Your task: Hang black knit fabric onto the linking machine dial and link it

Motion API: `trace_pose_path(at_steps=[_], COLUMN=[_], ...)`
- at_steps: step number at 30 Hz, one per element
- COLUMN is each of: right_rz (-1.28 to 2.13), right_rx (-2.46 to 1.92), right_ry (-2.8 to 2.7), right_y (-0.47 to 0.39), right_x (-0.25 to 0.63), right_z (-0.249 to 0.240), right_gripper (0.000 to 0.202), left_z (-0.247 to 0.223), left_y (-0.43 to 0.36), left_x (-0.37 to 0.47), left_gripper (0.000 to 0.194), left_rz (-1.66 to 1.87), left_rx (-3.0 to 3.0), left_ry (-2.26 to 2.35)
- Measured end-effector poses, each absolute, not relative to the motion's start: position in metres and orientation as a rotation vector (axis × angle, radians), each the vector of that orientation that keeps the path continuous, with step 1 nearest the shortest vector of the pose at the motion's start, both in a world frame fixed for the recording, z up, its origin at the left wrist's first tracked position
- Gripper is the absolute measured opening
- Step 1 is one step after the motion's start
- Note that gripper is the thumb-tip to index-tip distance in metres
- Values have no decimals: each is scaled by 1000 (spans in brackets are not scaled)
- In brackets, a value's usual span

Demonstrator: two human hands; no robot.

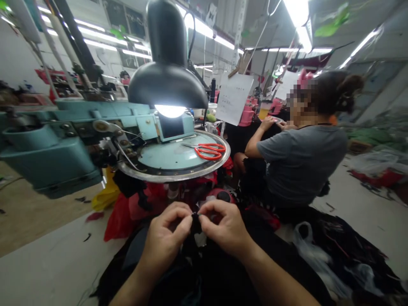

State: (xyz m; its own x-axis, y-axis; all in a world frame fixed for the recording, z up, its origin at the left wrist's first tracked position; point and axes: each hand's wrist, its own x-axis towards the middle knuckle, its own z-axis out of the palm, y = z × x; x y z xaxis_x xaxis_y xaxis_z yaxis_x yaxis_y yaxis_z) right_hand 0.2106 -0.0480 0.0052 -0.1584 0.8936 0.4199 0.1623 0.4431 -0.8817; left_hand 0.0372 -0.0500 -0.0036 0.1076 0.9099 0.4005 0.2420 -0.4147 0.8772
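Note:
My left hand [170, 231] and my right hand [221, 225] meet low in the middle of the head view, thumbs and forefingers pinched on a small piece of black fabric [195, 221]. The fabric hangs between them over more black cloth on my lap [219, 276]. Ahead of my hands stands a round machine plate with a toothed metal rim [178, 175]. Red-handled scissors [208, 151] lie on the plate's right side. Over the plate hangs a black lamp [168, 85], which is lit.
Teal machine parts [54, 161] reach out on the left. A seated person in a grey shirt [302, 161] works at the right. Red netting [119, 216] and a yellow bag [106, 191] lie beneath the plate. Clear plastic bags [314, 250] and dark cloth lie at lower right.

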Motion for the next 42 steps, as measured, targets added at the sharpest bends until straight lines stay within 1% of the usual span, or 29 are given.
trace_pose_path(at_steps=[4,8,10,12,14,17,21,24,26,29,30,32,34,36,37,39,40,41,42], right_rz=[995,1118,1034,823,598,413,403,535,828,1347,1435,1456,1355,1172,952,555,389,267,195], right_rx=[-982,-976,-950,-881,-805,-784,-850,-881,-836,-664,-606,-536,-535,-638,-767,-973,-1035,-1059,-1051], right_ry=[-1524,-1473,-1535,-1658,-1771,-1885,-1943,-1876,-1660,-1155,-1023,-849,-712,-575,-560,-556,-563,-562,-549], right_y=[-49,-46,-45,-45,-45,-45,-44,-43,-40,-30,-26,-17,-9,-5,-6,-16,-24,-33,-43], right_x=[209,213,215,218,221,224,225,221,218,219,224,244,282,336,366,423,446,462,469], right_z=[2,-1,-1,1,4,9,12,10,6,1,1,3,8,14,16,20,20,20,19], right_gripper=[3,3,3,17,23,14,12,13,9,6,7,9,8,5,12,38,45,47,44], left_z=[-2,-4,-5,-5,-4,1,3,2,0,-3,-5,-9,-14,-19,-21,-23,-24,-24,-25], left_y=[-52,-51,-50,-50,-51,-54,-56,-56,-56,-55,-54,-52,-49,-47,-46,-44,-44,-43,-43], left_x=[41,39,39,39,40,42,45,46,47,47,46,42,35,26,22,16,14,14,15], left_gripper=[17,21,22,23,22,21,19,17,16,17,18,19,21,23,24,27,30,32,34], left_rz=[1273,1237,1215,1207,1211,1218,1249,1260,1260,1270,1270,1261,1262,1301,1331,1377,1387,1389,1386], left_rx=[1767,1706,1661,1660,1691,1744,1837,1925,1953,1911,1876,1761,1597,1402,1300,1110,1037,988,967], left_ry=[1079,1063,1070,1095,1121,1135,1147,1152,1150,1174,1194,1249,1268,1232,1210,1188,1190,1193,1189])
